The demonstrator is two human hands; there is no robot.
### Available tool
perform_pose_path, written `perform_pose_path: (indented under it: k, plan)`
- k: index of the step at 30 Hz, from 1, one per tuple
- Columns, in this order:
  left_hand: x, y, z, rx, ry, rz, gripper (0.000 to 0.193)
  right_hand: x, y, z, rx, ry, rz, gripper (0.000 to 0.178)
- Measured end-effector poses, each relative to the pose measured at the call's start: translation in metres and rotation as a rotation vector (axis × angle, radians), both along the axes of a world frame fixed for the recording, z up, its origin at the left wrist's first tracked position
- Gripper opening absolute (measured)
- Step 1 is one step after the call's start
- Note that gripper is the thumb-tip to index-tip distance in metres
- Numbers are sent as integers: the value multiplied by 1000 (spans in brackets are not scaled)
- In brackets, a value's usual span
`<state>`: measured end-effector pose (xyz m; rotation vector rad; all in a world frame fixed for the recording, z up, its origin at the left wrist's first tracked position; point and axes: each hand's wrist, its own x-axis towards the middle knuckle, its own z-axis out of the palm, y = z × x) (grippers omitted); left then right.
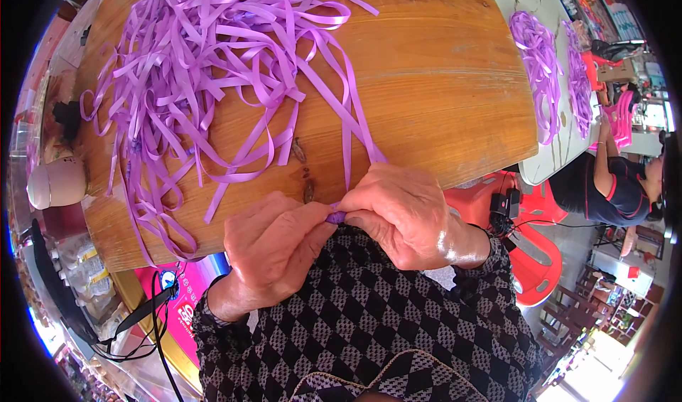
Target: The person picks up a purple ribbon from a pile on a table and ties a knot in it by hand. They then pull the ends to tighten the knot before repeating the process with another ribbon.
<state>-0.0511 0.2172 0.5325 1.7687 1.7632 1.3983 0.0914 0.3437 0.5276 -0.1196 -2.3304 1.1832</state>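
Near the table's front edge, my left hand and my right hand meet with thumbs and forefingers closed on a small purple ribbon knot. From under my right hand, strands of the same satin ribbon run back to a large tangled heap of purple ribbons on the far left of the wooden table. Darker purple spots, which look like knots, show here and there in the heap. My fingers partly hide the knot.
A whitish round container stands beyond the table's left edge. Right of it lies a white marbled table bearing purple ribbon bundles. A person sits there, near red plastic chairs. Black cables hang at lower left.
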Motion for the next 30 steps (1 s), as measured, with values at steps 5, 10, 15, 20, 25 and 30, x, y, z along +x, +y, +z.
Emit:
perform_pose_path:
  k: [5, 10, 15, 20, 25, 30]
  plan:
    - [3, -1, 4, -58, -104, 42, 18, 2, -2, 4, -155, 17, -16, 15]
    - [7, -3, -3, -71, -261, 82, 16, 3, -6, 11, -411, -161, -62, 13]
    - [8, -4, -3, -22, -163, 142, 19, 2, -8, 14, -443, -186, -85, 11]
    - [9, -4, -5, 28, -146, 146, 21, 1, -12, 4, -432, -76, -88, 10]
    - [11, -10, -3, 10, -119, 163, 21, 0, -16, 5, -360, -23, -102, 11]
    - [6, -7, 4, 38, 31, 58, 22, 2, -15, 6, -398, -64, -71, 13]
